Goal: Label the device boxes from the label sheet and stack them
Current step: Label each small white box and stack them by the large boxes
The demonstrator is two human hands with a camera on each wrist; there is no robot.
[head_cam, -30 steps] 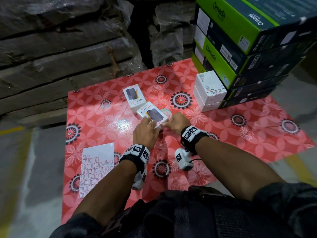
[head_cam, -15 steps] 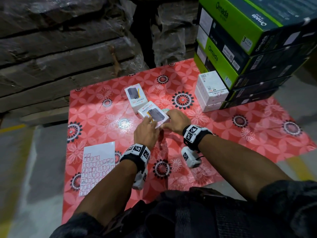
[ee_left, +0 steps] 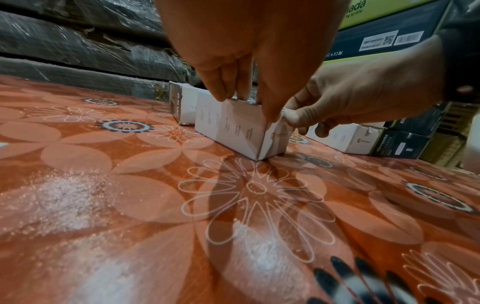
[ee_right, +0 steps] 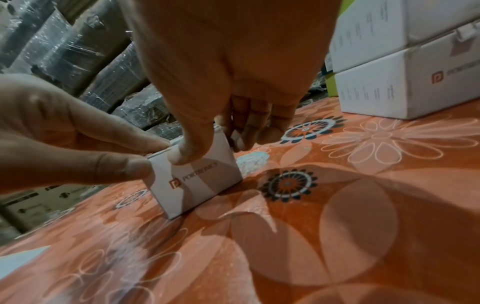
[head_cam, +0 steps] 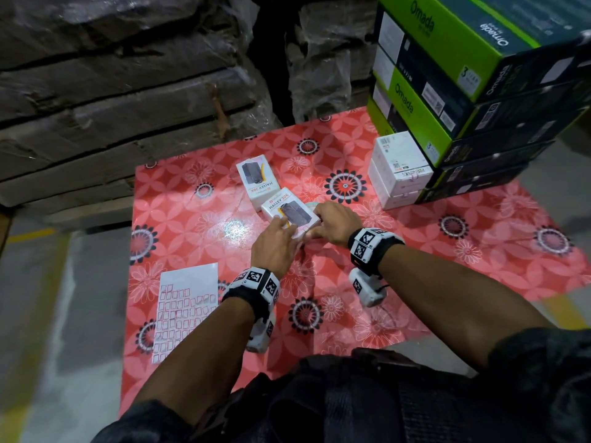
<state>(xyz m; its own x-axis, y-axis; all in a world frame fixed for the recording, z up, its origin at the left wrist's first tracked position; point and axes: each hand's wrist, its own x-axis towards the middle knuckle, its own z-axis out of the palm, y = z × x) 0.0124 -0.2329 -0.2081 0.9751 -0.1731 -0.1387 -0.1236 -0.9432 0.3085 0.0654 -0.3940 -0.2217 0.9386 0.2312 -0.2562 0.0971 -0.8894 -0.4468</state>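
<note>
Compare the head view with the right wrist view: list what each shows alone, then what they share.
Head only: the white label sheet with red-outlined labels, the second white Halley 20K box and the green Omada cartons.
Right wrist only: the orange Portronics logo on the held box's end face.
Both: the left hand and right hand gripping the near white device box on the red floral tablecloth, plus the stacked white boxes.

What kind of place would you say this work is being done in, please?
Probably a warehouse or stockroom: shrink-wrapped cartons are piled behind, boxed Omada network gear is stacked high, and the floral mat lies on bare concrete floor with yellow lines.
</note>
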